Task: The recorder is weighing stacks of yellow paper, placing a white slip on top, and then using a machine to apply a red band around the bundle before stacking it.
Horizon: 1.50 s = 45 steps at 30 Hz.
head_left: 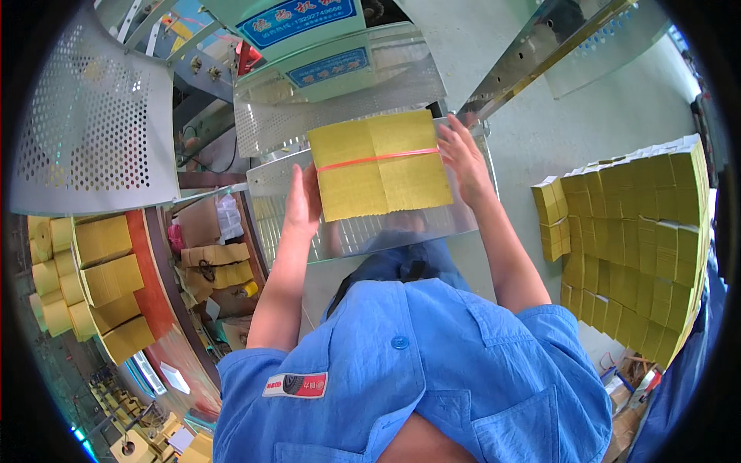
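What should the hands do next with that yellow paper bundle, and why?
Probably carry it to the right and set it on the big stack of yellow bundles. The yellow paper bundle already has an orange band around it, and the left hand and right hand hold its two sides above the metal tray, so it looks finished.

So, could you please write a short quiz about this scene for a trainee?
1. True or false: the yellow bundle has an orange band across it.
2. Which hand is at the bundle's right edge? A) left hand B) right hand
3. Fill in: on the person's right, the big stack of bundles is coloured ____.

Key: 1 true; 2 B; 3 yellow.
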Motion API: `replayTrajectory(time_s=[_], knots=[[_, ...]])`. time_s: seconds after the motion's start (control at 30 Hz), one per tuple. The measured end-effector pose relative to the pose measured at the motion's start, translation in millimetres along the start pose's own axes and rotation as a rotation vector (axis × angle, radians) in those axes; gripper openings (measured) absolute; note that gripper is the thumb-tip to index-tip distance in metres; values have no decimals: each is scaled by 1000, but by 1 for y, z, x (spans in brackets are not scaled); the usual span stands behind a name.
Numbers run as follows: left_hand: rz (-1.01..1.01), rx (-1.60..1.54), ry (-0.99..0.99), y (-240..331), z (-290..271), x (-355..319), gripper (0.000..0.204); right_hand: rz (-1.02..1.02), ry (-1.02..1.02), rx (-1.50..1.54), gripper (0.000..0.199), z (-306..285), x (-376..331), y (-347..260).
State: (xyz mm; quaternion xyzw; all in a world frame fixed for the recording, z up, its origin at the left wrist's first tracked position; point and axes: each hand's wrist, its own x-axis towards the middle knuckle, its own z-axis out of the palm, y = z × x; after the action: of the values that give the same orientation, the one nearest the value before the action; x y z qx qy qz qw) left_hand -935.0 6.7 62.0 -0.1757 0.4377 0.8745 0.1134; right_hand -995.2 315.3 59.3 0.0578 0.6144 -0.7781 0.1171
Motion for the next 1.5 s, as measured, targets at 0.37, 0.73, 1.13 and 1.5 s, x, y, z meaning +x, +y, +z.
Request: replayTrajectory(time_s=[0.37, 0.73, 1.13, 1.5], knots=[[83, 177, 127, -39, -35, 25, 40, -25, 249, -274, 45, 12, -16, 84], [3, 881, 78, -105, 98, -141, 37, 80, 402, 331, 40, -68, -231, 81], [-409, 581, -471, -332, 356, -202, 39, -90, 974, 312, 44, -312, -494, 52], [-922, 724, -677, -538, 501, -187, 53, -65, 1296, 778, 49, -454, -589, 92]])
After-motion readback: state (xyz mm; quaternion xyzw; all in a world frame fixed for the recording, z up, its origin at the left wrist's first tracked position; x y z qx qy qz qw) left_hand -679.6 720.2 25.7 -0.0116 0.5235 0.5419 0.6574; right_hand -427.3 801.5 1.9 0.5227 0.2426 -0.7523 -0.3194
